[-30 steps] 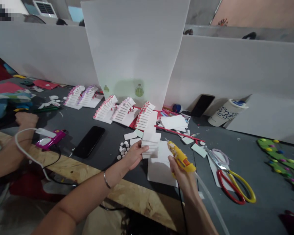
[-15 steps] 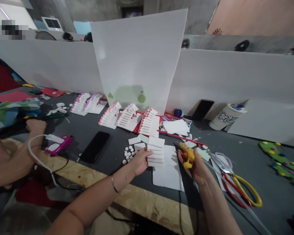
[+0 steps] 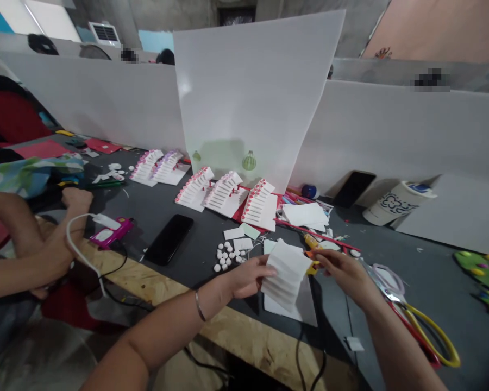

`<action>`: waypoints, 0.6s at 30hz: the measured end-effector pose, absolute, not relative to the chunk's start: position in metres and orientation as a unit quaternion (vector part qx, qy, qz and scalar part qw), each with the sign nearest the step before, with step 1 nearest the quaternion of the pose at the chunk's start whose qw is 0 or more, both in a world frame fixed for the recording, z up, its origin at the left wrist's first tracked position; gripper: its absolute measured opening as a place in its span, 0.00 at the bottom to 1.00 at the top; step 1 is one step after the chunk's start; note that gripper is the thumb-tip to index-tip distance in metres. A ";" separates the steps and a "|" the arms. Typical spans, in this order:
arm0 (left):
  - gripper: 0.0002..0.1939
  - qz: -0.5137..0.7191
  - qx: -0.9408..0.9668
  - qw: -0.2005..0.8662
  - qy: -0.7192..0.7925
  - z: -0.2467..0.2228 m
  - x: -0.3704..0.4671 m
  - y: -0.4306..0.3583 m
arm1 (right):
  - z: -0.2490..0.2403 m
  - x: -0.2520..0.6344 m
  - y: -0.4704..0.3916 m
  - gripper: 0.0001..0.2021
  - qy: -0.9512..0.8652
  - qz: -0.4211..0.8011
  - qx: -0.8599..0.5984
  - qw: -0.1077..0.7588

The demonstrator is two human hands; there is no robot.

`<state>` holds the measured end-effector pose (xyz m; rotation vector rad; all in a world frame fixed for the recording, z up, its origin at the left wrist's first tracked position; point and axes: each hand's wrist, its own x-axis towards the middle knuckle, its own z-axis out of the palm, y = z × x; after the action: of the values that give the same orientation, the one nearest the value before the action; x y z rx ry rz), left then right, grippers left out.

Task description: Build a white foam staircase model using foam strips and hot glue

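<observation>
My left hand [image 3: 250, 276] pinches the left edge of a white card [image 3: 287, 269] folded into steps, tilted above a flat white sheet [image 3: 307, 309]. Fingers closed, my right hand [image 3: 344, 269] is on a yellow glue gun [image 3: 311, 241] at the card's right edge, near its orange part. The card and my fingers partly hide the gun. Left of the card lie small white round pieces [image 3: 225, 255] and small paper rectangles [image 3: 233, 233]. Behind them stand finished-looking stepped white cards with red dots [image 3: 258, 202].
Large scissors [image 3: 432, 331] lie at right, near a paper cup [image 3: 395, 205] and a leaning phone [image 3: 354, 188]. Another phone [image 3: 169, 239] and a magenta power adapter [image 3: 112, 233] lie at left, beside another person's arm [image 3: 71, 233]. A tall white board [image 3: 252, 92] stands behind.
The stepped card has tilted and moved right towards the glue gun. My right hand has turned from palm up to palm down over the gun. The view has shifted left.
</observation>
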<state>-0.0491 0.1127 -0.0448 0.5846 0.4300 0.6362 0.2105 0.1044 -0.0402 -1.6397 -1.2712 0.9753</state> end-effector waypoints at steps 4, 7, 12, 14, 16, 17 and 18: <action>0.16 0.255 0.308 0.898 0.183 -0.042 -0.052 0.108 | -0.035 0.164 0.146 0.10 -0.665 0.311 -0.587 0.341; 0.18 0.221 0.325 0.902 0.177 -0.043 -0.056 0.105 | -0.035 0.127 0.171 0.10 -0.753 0.280 -0.519 0.291; 0.17 0.211 0.335 0.904 0.160 -0.047 -0.057 0.104 | -0.043 0.085 0.192 0.11 -0.839 0.193 -0.482 0.163; 0.17 0.209 0.338 0.904 0.160 -0.048 -0.056 0.104 | -0.045 0.079 0.194 0.10 -0.850 0.175 -0.477 0.140; 0.18 0.204 0.341 0.904 0.161 -0.047 -0.056 0.104 | -0.046 0.079 0.194 0.09 -0.846 0.190 -0.476 0.150; 0.19 0.201 0.341 0.904 0.161 -0.047 -0.056 0.104 | -0.046 0.080 0.194 0.08 -0.842 0.200 -0.476 0.158; 0.20 0.199 0.342 0.904 0.161 -0.046 -0.056 0.104 | -0.045 0.083 0.193 0.07 -0.836 0.212 -0.477 0.167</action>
<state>-0.0555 0.1042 -0.0464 0.7062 0.3334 0.4112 0.0831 0.1931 -0.0452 -1.3577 -2.3800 0.6037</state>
